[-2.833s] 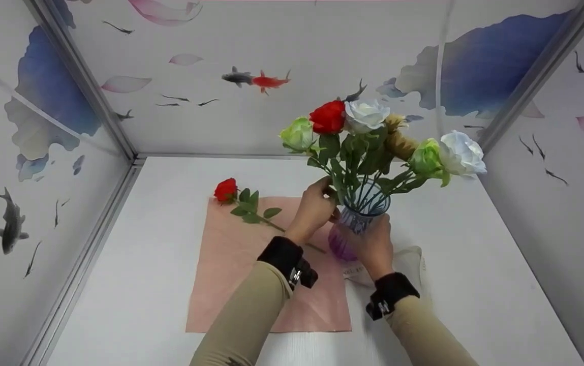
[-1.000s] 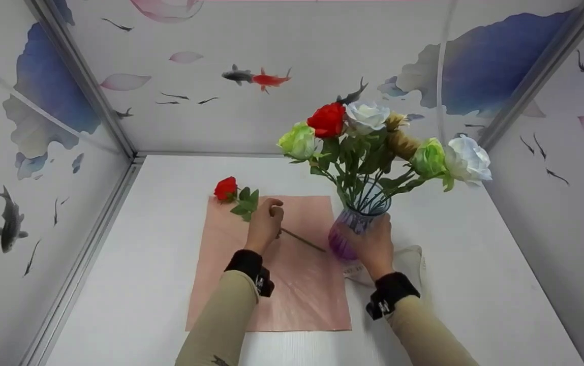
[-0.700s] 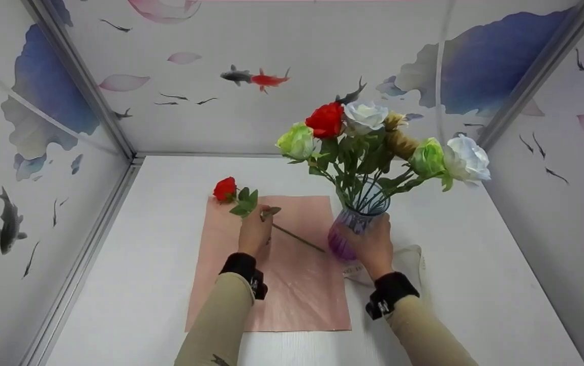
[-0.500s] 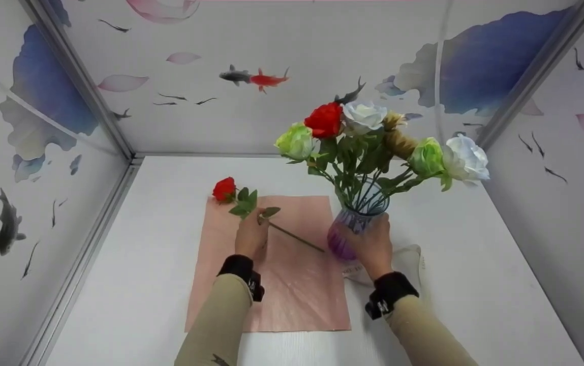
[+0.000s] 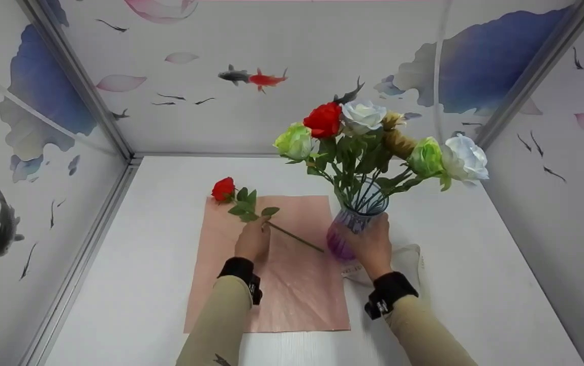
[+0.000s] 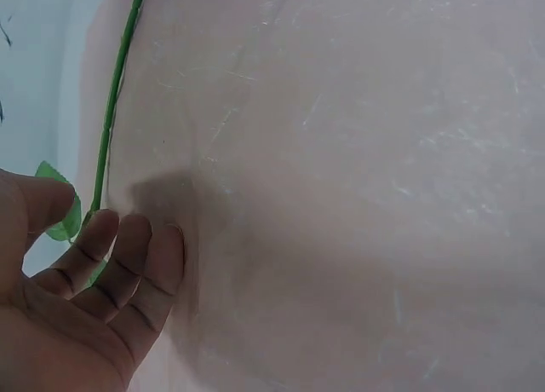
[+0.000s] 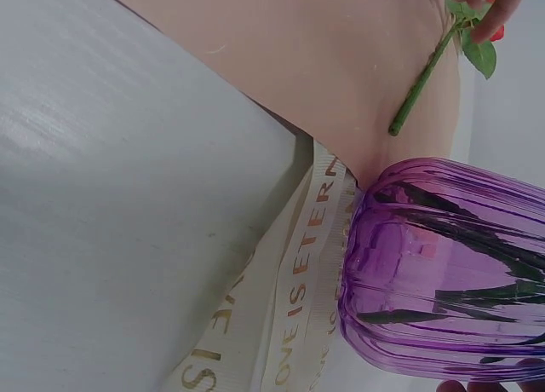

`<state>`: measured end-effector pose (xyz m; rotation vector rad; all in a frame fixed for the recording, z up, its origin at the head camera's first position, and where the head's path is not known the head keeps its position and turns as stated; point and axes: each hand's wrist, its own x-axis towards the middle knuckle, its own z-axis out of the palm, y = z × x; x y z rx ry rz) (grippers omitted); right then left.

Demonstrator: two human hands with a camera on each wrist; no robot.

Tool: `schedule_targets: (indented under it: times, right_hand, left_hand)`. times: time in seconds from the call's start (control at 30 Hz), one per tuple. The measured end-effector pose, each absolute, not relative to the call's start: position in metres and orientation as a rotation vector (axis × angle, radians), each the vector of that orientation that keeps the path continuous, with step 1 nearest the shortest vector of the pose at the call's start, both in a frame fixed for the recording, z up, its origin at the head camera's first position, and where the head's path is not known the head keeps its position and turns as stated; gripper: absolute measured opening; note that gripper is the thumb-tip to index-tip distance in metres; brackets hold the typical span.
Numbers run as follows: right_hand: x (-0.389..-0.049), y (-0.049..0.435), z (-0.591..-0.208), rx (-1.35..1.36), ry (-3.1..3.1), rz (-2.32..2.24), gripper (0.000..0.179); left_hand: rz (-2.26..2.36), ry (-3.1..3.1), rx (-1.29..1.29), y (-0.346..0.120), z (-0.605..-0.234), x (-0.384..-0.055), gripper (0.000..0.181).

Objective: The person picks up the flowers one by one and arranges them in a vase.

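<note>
Your left hand [image 5: 252, 243] pinched the single red rose's thin green stem [image 5: 292, 236], lying diagonally toward the ribbed purple glass vase [image 5: 348, 230] that your right hand [image 5: 370, 244] gripped.

The right wrist view's edge crops the purple vase [image 7: 443, 273]; the ribbon [image 7: 298, 290] lettering is cut short.

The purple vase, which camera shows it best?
The head view: it shows the whole purple vase with its flowers, standing beside the pink sheet, the right hand round it. The right wrist view shows only its ribbed lower body close up, stems inside. The left wrist view misses it.
</note>
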<state>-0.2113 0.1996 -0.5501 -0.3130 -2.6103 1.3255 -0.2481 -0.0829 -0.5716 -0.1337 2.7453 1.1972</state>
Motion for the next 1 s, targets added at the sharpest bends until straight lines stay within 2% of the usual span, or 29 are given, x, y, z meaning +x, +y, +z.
schedule_targets:
  times: [0.73,0.9,1.0]
  right_hand:
    - [-0.2103,0.2000,-0.5493,-0.350,-2.621,1.360,0.119]
    - [-0.2111,0.1992,-0.5501,-0.341,-2.612,1.352,0.116]
    - [-0.2119,0.1996,-0.5509,-0.347,-2.614,1.346,0.116]
  left_hand:
    - [0.814,2.711,0.032,-0.0743,-0.5743,-0.2453,0.053]
    - [0.834,2.724,0.025,-0.0736,-0.5761,-0.2446,0.048]
    - [0.896,2.723,0.000,-0.0747,-0.5760,-0.2443,0.037]
